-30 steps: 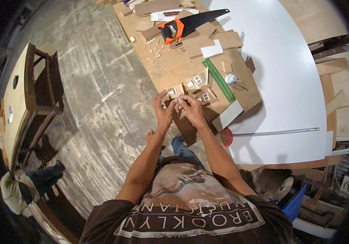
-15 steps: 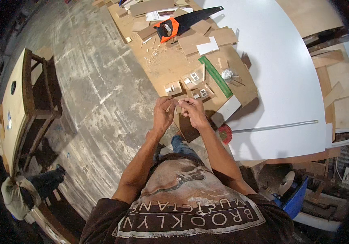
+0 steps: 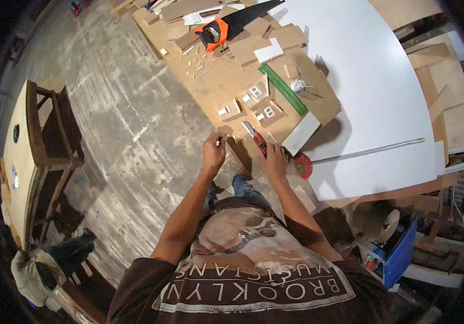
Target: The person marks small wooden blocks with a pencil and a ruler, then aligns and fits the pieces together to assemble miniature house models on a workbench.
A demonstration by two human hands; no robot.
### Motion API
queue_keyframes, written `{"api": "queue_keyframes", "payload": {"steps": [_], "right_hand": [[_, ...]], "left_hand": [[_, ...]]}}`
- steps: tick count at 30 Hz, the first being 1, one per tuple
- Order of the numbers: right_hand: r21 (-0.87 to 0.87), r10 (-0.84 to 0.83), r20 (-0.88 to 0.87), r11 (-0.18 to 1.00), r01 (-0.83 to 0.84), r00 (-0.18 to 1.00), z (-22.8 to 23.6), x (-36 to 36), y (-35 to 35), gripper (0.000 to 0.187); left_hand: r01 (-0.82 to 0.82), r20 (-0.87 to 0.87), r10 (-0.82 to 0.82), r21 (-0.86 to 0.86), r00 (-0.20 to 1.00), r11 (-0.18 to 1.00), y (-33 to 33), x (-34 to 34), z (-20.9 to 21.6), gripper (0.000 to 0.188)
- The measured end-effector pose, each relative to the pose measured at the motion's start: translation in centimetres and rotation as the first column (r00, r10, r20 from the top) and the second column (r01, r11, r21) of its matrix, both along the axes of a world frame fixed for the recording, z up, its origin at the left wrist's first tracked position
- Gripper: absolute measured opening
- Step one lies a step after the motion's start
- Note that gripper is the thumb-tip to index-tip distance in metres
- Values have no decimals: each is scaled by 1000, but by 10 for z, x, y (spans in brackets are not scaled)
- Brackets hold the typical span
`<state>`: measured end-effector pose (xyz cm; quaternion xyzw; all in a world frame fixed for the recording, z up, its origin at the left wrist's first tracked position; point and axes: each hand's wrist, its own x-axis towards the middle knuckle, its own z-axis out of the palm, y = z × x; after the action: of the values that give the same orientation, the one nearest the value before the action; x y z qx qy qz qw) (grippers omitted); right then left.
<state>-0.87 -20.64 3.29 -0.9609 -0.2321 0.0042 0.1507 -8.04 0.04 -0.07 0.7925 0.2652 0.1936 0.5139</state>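
My left hand point(image 3: 214, 154) is over the near corner of the wooden worktable, its thumb and fingers pinched on something small and pale that I cannot make out. To its right, my right hand point(image 3: 275, 163) is closed round the handle of a red and black utility knife point(image 3: 258, 140), whose tip points away from me. Just beyond the hands lie small wooden pieces with white fittings: a box-like one point(image 3: 229, 110), one with a white window frame point(image 3: 256, 93) and another like it point(image 3: 269, 113). Beside them lies a green strip point(image 3: 284, 89).
An orange-handled handsaw point(image 3: 214, 35) lies among wood offcuts point(image 3: 245, 49). A white panel point(image 3: 372, 102) on the right carries a metal rod point(image 3: 367, 151) near a red disc point(image 3: 303, 166). Left stand a wooden table point(image 3: 24, 146) and another person point(image 3: 37, 270).
My hands were together at the table corner; now they are apart. The right hand has moved right and grips the utility knife, while the left stays pinched near the corner.
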Motion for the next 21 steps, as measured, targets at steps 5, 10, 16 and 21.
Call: {"api": "queue_keyframes", "payload": {"steps": [5, 10, 16, 21], "right_hand": [[-16, -21, 3, 1000, 21, 1000, -28, -8, -3, 34], [197, -60, -124, 977, 84, 991, -38, -22, -5, 36], [524, 78, -277, 848, 82, 958, -31, -77, 21, 30], [388, -7, -480, 895, 220, 877, -31, -95, 46, 30]], "left_hand": [[33, -22, -32, 29, 999, 999, -2, -1, -22, 9], [65, 7, -66, 53, 998, 996, 2, 3, -24, 8], [132, 77, -141, 113, 987, 985, 10, -9, -27, 9], [171, 56, -176, 79, 983, 982, 19, -8, -26, 9]]}}
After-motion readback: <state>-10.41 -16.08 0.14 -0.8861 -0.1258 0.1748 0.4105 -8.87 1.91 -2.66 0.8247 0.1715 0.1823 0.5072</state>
